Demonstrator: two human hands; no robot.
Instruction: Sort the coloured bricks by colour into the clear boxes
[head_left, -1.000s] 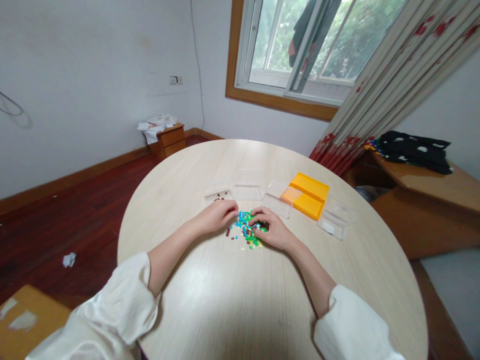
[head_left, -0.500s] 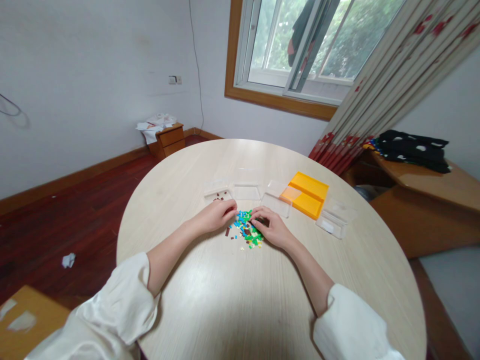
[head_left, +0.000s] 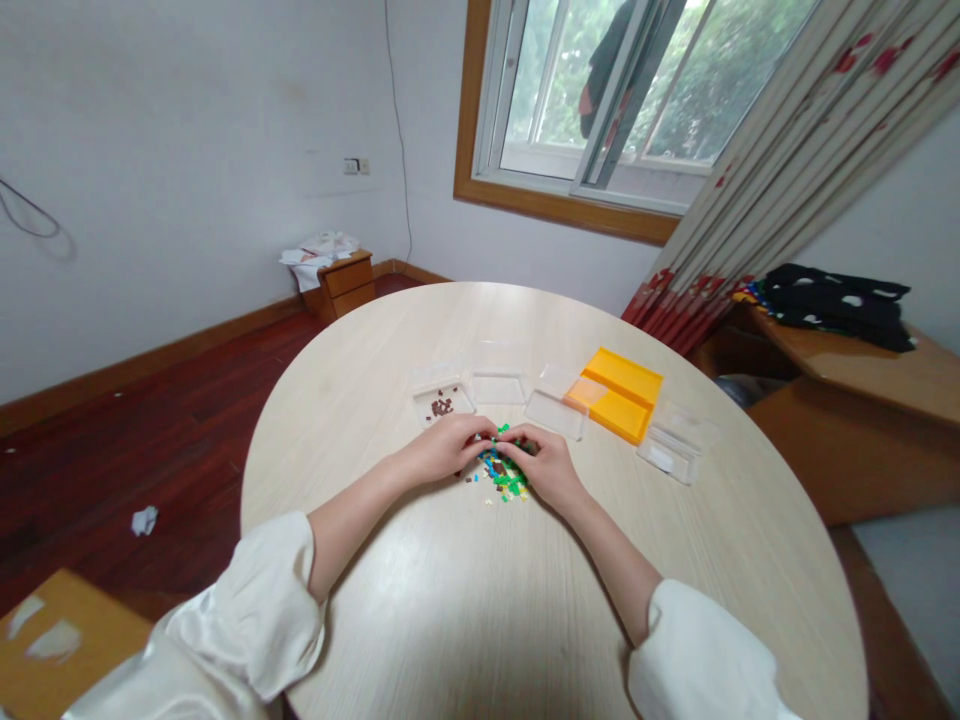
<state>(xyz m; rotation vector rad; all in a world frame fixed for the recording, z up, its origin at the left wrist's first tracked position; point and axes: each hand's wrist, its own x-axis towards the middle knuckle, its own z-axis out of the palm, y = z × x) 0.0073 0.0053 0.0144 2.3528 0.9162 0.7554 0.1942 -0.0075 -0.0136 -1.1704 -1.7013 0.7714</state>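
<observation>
Pile of pieces [head_left: 513,484], blue, green, yellow, some brown, still mixed; left hand [head_left: 450,446] and right hand [head_left: 547,466] over its far part, fingertips narrow, nearly meeting; cannot tell if holding anything; far left, clear box [head_left: 421,412] already has brown pieces [head_left: 442,407].

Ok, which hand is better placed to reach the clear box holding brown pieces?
Likely the left hand: it's close to that clear box, while the right hand is farther away.
</observation>
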